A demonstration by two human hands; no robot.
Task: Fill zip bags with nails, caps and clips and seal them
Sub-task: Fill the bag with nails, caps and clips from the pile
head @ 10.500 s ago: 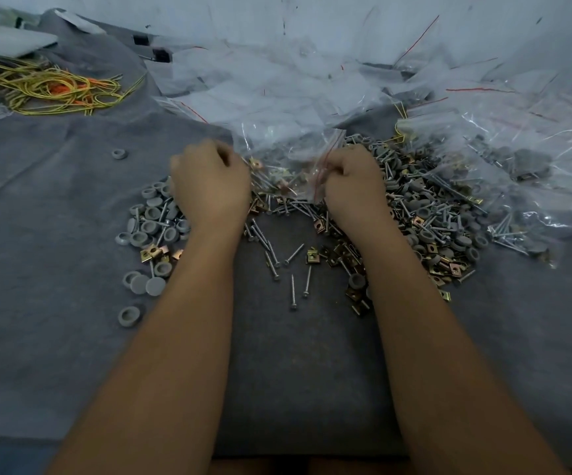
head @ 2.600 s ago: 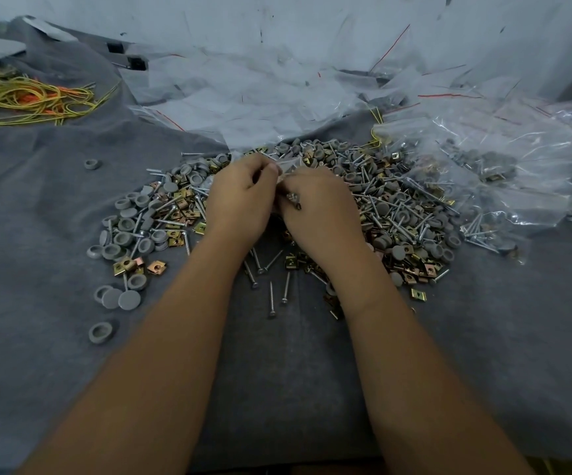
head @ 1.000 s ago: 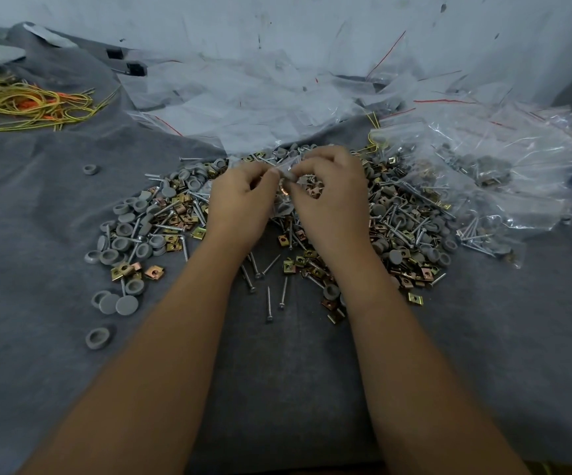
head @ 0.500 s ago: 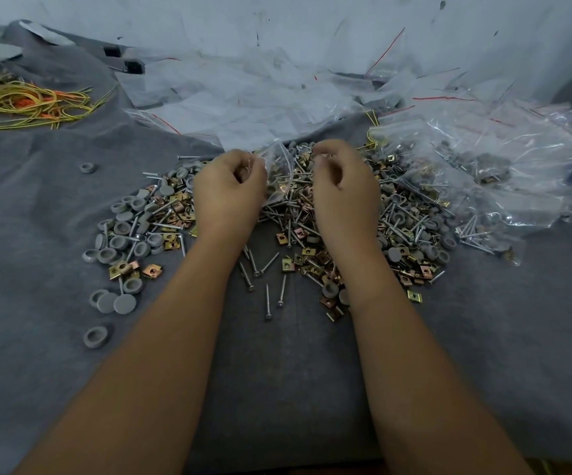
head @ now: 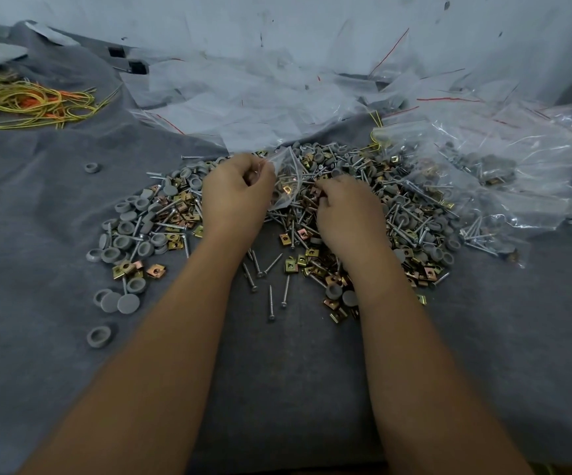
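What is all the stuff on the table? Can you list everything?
zip bag: one, clear, held up over the middle of the pile
nails: many, silver, in the pile and loose in front
caps: many, grey, mostly left of the pile
clips: many, brass-coloured, mixed through the pile
empty bags: many, clear, heaped behind
filled bags: several, clear, right
wires: a bundle, yellow and orange, far left
cloth: one, grey, under everything
left hand: pinches the zip bag
right hand: curled over the pile
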